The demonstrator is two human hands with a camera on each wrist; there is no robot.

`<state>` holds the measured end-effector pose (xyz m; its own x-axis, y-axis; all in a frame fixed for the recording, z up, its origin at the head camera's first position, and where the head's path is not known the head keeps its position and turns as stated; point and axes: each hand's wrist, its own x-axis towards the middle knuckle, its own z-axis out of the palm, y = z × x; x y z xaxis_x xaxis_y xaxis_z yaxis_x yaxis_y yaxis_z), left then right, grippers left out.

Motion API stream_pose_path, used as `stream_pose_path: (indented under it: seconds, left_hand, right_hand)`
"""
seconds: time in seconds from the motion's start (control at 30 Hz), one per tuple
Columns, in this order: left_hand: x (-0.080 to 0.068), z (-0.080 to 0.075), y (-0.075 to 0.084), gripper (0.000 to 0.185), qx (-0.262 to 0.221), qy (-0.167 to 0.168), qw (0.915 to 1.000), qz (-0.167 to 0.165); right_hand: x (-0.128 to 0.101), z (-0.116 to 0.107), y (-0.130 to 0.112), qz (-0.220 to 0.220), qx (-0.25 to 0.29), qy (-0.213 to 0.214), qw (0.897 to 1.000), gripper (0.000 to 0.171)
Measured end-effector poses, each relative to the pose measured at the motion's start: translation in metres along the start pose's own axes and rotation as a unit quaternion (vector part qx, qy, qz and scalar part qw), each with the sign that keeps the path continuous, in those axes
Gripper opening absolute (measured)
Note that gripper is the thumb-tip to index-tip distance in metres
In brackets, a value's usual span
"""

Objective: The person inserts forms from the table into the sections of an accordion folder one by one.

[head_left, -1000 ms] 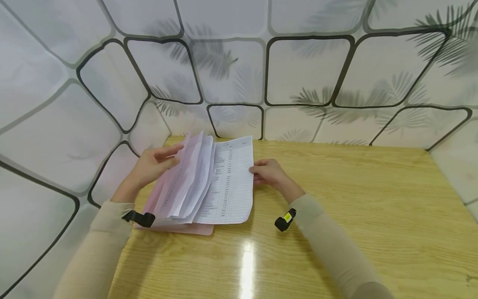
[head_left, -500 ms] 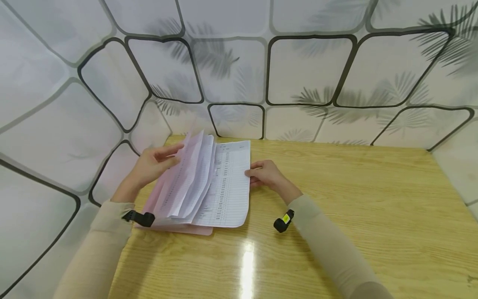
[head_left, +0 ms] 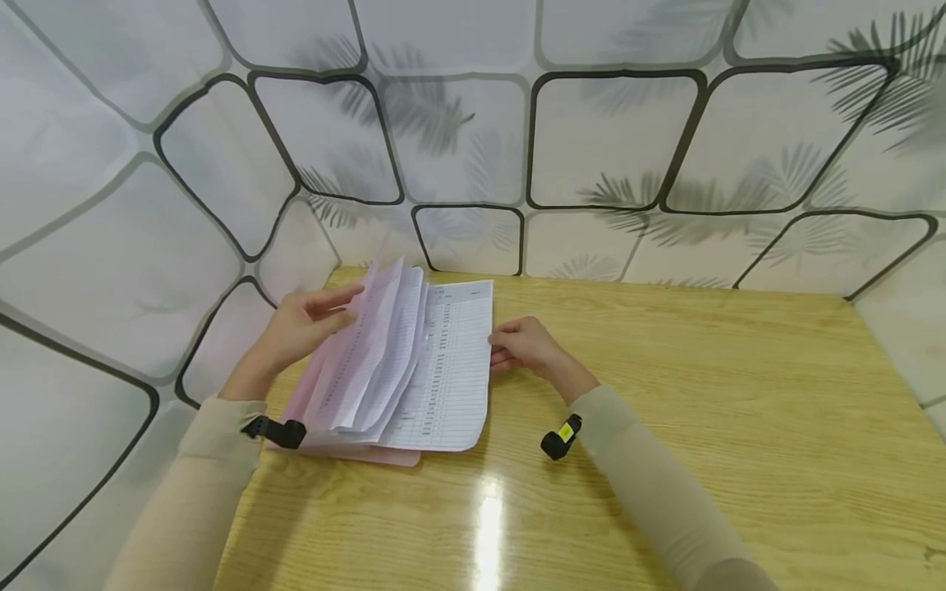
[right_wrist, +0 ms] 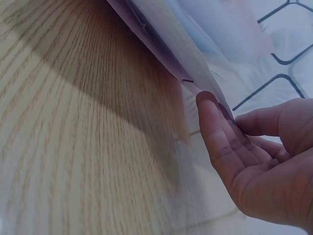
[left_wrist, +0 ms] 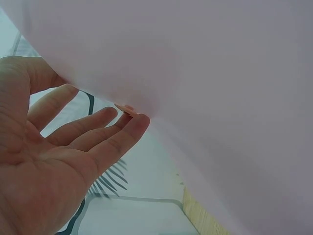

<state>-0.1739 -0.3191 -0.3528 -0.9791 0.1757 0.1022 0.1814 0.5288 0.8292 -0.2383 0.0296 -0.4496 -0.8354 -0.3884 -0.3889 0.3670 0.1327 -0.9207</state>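
A pink folder lies spread on the left part of the table, with several printed sheets fanned up inside it. My left hand holds the raised pink cover by its edge, the thumb partly hidden behind it in the left wrist view. On the right side, a printed sheet with rows and columns lies over the folder. My right hand pinches that sheet's right edge between thumb and fingers; in the right wrist view the fingers reach under the lifted edge.
The wooden table extends to the right and toward me. A wall with dark outlines and leaf prints rises behind the table and on the left. Black wrist cameras sit at both cuffs.
My right hand has moved slightly left, bringing the printed sheet's right edge left and its lower edge a little nearer to me. My left hand and the raised cover stay in place.
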Motion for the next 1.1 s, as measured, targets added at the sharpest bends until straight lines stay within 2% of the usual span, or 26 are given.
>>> stream_pose_path:
  seconds: [0.3, 0.87, 1.1]
  left_hand:
    - [-0.001, -0.001, 0.003, 0.046, -0.007, -0.002, 1.0, 0.001]
    - [-0.003, -0.002, 0.004, 0.044, -0.01, 0.009, 0.9999, 0.003]
    - [-0.002, -0.002, 0.003, 0.045, -0.004, 0.004, 1.0, 0.001]
  right_hand:
    - [-0.004, 0.007, -0.004, -0.01, -0.002, 0.0, 1.0, 0.036]
    - [0.004, 0.022, -0.004, -0.007, 0.009, 0.0, 1.0, 0.037]
    - [0.004, 0.027, -0.005, -0.012, 0.016, -0.006, 1.0, 0.036]
